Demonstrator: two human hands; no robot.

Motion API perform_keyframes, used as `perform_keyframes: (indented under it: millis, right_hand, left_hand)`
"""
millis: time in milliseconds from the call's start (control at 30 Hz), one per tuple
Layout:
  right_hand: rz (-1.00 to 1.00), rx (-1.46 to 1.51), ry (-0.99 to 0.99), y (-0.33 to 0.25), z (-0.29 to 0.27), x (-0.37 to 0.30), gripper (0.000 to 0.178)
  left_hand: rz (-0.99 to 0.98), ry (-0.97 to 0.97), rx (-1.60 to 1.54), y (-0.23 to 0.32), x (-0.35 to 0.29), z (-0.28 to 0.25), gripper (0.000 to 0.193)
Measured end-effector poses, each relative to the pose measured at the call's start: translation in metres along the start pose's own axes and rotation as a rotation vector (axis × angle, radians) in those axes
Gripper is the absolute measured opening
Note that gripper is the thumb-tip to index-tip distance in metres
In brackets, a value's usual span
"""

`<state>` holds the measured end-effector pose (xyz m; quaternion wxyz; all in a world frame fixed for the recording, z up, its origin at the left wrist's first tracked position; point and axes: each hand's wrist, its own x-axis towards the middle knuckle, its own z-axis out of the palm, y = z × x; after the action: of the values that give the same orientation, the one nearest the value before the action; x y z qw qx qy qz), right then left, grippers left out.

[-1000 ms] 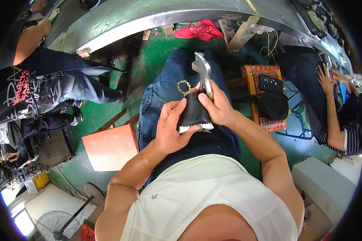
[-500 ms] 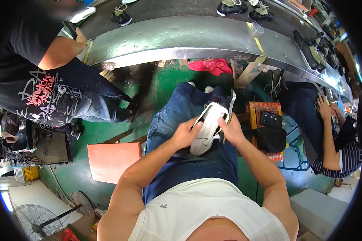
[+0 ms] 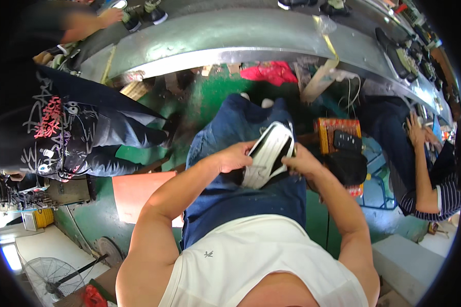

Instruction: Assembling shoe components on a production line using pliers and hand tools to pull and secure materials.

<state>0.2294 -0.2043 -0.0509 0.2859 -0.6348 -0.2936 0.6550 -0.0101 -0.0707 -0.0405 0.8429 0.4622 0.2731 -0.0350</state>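
Note:
Over my lap is a white-and-black shoe [image 3: 265, 162], its toe end pointing away from me. My left hand [image 3: 235, 157] grips its left edge, with the thumb on the rim. On the opposite side, my right hand [image 3: 303, 161] has its fingers closed on the shoe's right edge. The white upper faces up, and dark parts show along both sides. Beneath the shoe are my legs in blue jeans [image 3: 225, 199]. The undersides of both hands are hidden.
A long metal bench [image 3: 210, 38] crosses ahead, with black shoes [image 3: 335, 7] on it. An orange-pink box [image 3: 143, 197] stands at left. At right, a phone [image 3: 347, 140] and black cap [image 3: 347, 168] lie on a patterned box. Co-workers are on both sides; a fan [image 3: 51, 276] stands lower left.
The shoe has tilted and shifted slightly right. My right hand moved to its edge; the curved metal tool seen beside it earlier no longer shows. The left co-worker's hand reached toward bench shoes.

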Motion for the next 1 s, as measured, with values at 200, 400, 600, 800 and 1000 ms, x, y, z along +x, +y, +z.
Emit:
perform_keyframes:
  millis: [200, 400, 600, 800, 1000]
  right_hand:
    - [-0.08, -0.158, 0.183, -0.005, 0.001, -0.067, 0.041]
    - [-0.597, -0.839, 0.053, -0.018, 0.018, -0.063, 0.044]
    - [-0.123, -1.241, -0.156, -0.084, 0.033, -0.057, 0.03]
    - [-0.403, -0.895, 0.088, 0.012, 0.057, -0.033, 0.027]
    - [-0.451, -0.928, 0.011, -0.01, 0.029, -0.047, 0.04]
  left_hand:
    - [0.092, 0.028, 0.162, -0.029, -0.01, -0.013, 0.086]
    - [0.092, 0.112, 0.059, -0.048, -0.007, -0.006, 0.093]
    - [0.025, 0.141, -0.525, -0.027, -0.011, 0.022, 0.063]
    - [0.151, 0.642, -0.1, -0.08, 0.037, 0.004, 0.061]
    - [0.247, 0.715, 0.517, -0.085, 0.034, -0.006, 0.054]
